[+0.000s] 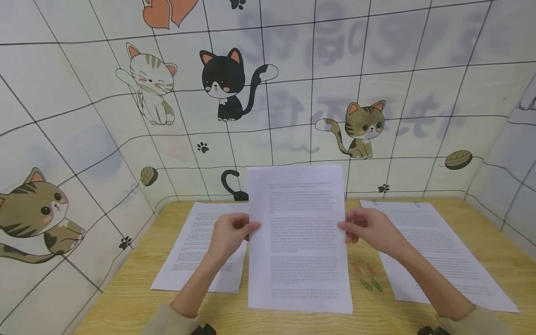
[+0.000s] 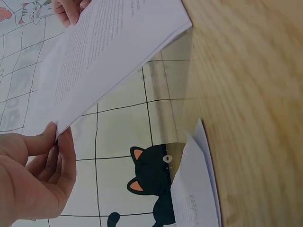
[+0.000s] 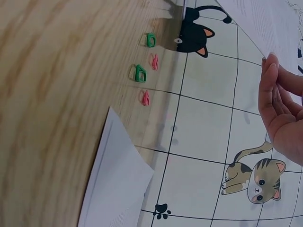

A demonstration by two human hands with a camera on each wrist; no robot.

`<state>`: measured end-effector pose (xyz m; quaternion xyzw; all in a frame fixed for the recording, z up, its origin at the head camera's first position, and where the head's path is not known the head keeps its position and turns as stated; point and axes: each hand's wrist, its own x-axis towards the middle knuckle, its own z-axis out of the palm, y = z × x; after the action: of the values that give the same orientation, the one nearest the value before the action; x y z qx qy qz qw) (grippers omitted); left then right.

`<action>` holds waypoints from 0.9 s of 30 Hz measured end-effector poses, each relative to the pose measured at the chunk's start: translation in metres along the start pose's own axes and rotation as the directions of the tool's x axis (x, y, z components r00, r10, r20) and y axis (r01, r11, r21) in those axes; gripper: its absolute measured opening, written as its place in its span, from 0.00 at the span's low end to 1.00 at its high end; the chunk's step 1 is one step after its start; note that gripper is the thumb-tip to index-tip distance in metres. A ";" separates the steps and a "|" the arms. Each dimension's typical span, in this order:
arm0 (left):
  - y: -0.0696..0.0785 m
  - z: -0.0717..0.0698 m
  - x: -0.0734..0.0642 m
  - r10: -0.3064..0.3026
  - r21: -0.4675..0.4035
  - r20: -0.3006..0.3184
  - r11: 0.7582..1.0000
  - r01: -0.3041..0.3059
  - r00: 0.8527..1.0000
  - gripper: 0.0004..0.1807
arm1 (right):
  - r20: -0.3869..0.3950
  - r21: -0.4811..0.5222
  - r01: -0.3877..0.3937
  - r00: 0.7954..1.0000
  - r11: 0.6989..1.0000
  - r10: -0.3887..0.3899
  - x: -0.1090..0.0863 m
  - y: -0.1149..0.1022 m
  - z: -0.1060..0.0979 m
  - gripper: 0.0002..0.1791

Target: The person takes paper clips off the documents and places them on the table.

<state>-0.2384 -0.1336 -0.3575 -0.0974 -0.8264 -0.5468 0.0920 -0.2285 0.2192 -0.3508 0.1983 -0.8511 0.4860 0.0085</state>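
Observation:
A stack of printed paper sheets (image 1: 297, 237) is held upright in front of me, its text side facing my head camera. My left hand (image 1: 231, 231) pinches its left edge, thumb on the front and fingers behind. At the same height my right hand (image 1: 372, 230) pinches the right edge between thumb and fingers. In the left wrist view, the left hand (image 2: 40, 175) grips the sheets' edge, and their layers show along one side. The right wrist view has the right hand (image 3: 284, 106) at the sheets' other edge.
Another printed stack (image 1: 201, 242) lies on the wooden table (image 1: 125, 284) at the left. At the right lies a printed stack (image 1: 444, 260) with two paper clips (image 1: 416, 204) on its far edge. Red paper clips (image 1: 357, 269) and green paper clips (image 1: 365, 284) lie beside it. A cat-patterned wall covering (image 1: 289, 116) stands behind.

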 end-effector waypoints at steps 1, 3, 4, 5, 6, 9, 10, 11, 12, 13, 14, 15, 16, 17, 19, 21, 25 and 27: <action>0.000 0.001 0.001 -0.002 0.005 -0.005 1.000 0.002 1.000 0.06 | -0.009 -0.008 -0.005 1.000 1.000 0.005 0.001 0.001 0.000 0.12; 0.000 0.002 0.005 0.008 0.022 -0.012 1.000 -0.008 1.000 0.04 | -0.024 -0.028 -0.018 1.000 0.999 0.017 0.004 0.003 0.000 0.12; 0.000 0.003 0.007 0.007 0.029 -0.013 1.000 -0.007 1.000 0.04 | -0.031 -0.039 -0.024 0.999 0.999 0.023 0.006 0.004 0.001 0.12; -0.001 0.004 0.009 0.005 0.034 -0.015 0.999 -0.005 1.000 0.04 | -0.036 -0.042 -0.031 0.999 0.999 0.029 0.008 0.005 0.001 0.11; -0.002 0.005 0.011 0.004 0.040 -0.016 0.999 -0.004 1.000 0.04 | -0.041 -0.047 -0.040 0.998 0.998 0.038 0.009 0.005 0.002 0.11; -0.005 0.007 0.017 -0.008 0.055 -0.020 0.998 0.009 1.000 0.05 | -0.055 -0.065 -0.062 0.997 0.996 0.058 0.014 0.007 0.004 0.11; -0.006 0.008 0.019 -0.015 0.056 -0.023 0.998 0.017 1.000 0.06 | -0.062 -0.073 -0.070 0.996 0.995 0.066 0.015 0.007 0.005 0.11; -0.007 0.008 0.021 -0.018 0.059 -0.027 0.998 0.020 0.999 0.06 | -0.068 -0.081 -0.081 0.995 0.993 0.075 0.016 0.006 0.006 0.11; -0.008 0.009 0.023 -0.020 0.060 -0.031 0.998 0.022 0.999 0.06 | -0.073 -0.088 -0.090 0.994 0.992 0.084 0.018 0.006 0.006 0.11; -0.009 0.009 0.025 -0.023 0.063 -0.034 0.998 0.025 0.999 0.06 | -0.077 -0.091 -0.097 0.993 0.991 0.090 0.020 0.006 0.007 0.10; -0.011 0.010 0.026 -0.029 0.066 -0.036 0.997 0.031 0.999 0.06 | -0.082 -0.092 -0.110 0.991 0.990 0.103 0.021 0.006 0.008 0.10; -0.012 0.010 0.028 -0.031 0.072 -0.038 0.997 0.034 0.999 0.06 | -0.084 -0.095 -0.122 0.990 0.988 0.114 0.023 0.007 0.009 0.10; -0.013 0.010 0.030 -0.035 0.075 -0.039 0.996 0.038 0.999 0.06 | -0.086 -0.094 -0.131 0.989 0.987 0.123 0.025 0.008 0.010 0.11; -0.015 0.011 0.032 -0.036 0.078 -0.038 0.996 0.039 0.999 0.07 | -0.087 -0.089 -0.141 0.987 0.986 0.133 0.027 0.009 0.011 0.11; -0.017 0.011 0.035 -0.045 0.087 -0.031 0.995 0.047 0.999 0.07 | -0.085 -0.073 -0.157 0.985 0.985 0.151 0.030 0.011 0.014 0.11; -0.019 0.012 0.037 -0.048 0.097 -0.023 0.994 0.050 0.999 0.07 | -0.078 -0.056 -0.174 0.982 0.983 0.170 0.033 0.013 0.016 0.11; -0.022 0.013 0.041 -0.070 0.116 -0.009 0.991 0.071 0.997 0.09 | -0.054 -0.033 -0.197 0.979 0.980 0.195 0.038 0.016 0.020 0.09; -0.024 0.015 0.042 -0.086 0.130 -0.005 0.988 0.086 0.996 0.09 | -0.046 -0.038 -0.209 0.977 0.977 0.207 0.041 0.018 0.021 0.09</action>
<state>-0.2861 -0.1265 -0.3731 -0.0555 -0.8639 -0.4952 0.0741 -0.2682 0.1961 -0.3683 0.0979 -0.8769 0.4702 -0.0204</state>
